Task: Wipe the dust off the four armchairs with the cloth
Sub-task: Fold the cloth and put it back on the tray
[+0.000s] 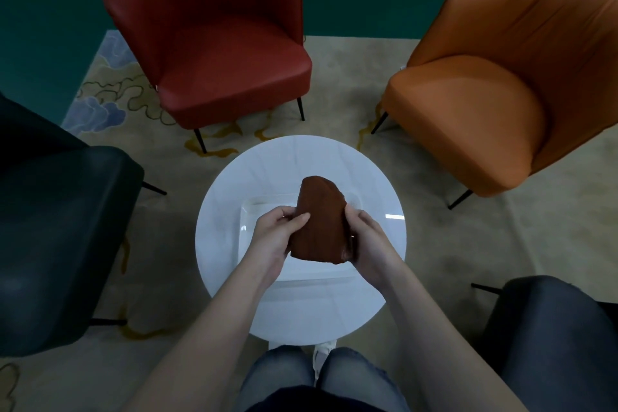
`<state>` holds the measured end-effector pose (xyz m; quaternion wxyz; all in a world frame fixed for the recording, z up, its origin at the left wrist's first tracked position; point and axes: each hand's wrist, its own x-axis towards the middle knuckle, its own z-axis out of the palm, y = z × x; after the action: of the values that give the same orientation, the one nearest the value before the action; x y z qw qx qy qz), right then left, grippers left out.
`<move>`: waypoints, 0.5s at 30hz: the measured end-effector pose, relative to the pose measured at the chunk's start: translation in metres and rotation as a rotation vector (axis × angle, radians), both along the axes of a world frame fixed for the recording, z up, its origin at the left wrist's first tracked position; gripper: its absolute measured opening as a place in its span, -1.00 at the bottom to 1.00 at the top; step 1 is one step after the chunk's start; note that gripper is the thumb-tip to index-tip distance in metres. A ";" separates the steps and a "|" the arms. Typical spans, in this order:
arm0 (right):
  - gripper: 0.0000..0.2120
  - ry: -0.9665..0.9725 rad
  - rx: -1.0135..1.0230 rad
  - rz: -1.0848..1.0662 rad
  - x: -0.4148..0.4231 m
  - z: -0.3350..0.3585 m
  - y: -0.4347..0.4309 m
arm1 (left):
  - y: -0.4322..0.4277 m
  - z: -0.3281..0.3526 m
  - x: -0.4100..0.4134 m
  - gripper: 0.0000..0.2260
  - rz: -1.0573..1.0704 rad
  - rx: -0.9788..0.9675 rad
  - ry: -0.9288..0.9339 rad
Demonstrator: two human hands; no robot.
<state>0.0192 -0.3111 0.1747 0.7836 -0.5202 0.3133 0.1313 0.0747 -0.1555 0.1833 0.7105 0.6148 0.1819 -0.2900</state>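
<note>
Both hands grip the cloth: the left hand pinches its left edge between thumb and curled fingers, and the right hand wraps round its right edge. The brown cloth is a folded wad at frame centre, above a white tray on the round white table. Wiping seems not yet begun. If one hand lets go carelessly, the wad could fall open and a trailing corner could drag the tray. The red armchair, upper left, and the orange armchair, upper right, lie beyond the table, so leaning across risks knocking it; the dark armchairs at the left edge and lower right look nearer
</note>
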 end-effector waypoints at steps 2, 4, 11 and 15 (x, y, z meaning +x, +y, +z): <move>-0.51 0.021 0.092 0.030 0.003 -0.003 -0.004 | 0.003 0.000 0.000 -0.97 -0.026 -0.023 0.009; -0.52 0.027 0.154 0.046 0.006 -0.004 -0.006 | 0.006 -0.001 -0.001 -0.96 -0.052 -0.041 0.014; -0.66 0.138 0.312 0.026 0.017 -0.008 0.000 | 0.020 -0.008 -0.004 -0.93 -0.117 -0.066 0.041; -0.79 0.137 0.229 -0.019 0.016 -0.014 0.001 | 0.024 -0.012 -0.005 -0.82 -0.079 -0.063 0.061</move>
<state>0.0351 -0.3103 0.1606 0.8158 -0.4142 0.3540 0.1941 0.0698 -0.1313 0.1711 0.7117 0.5897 0.1698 -0.3420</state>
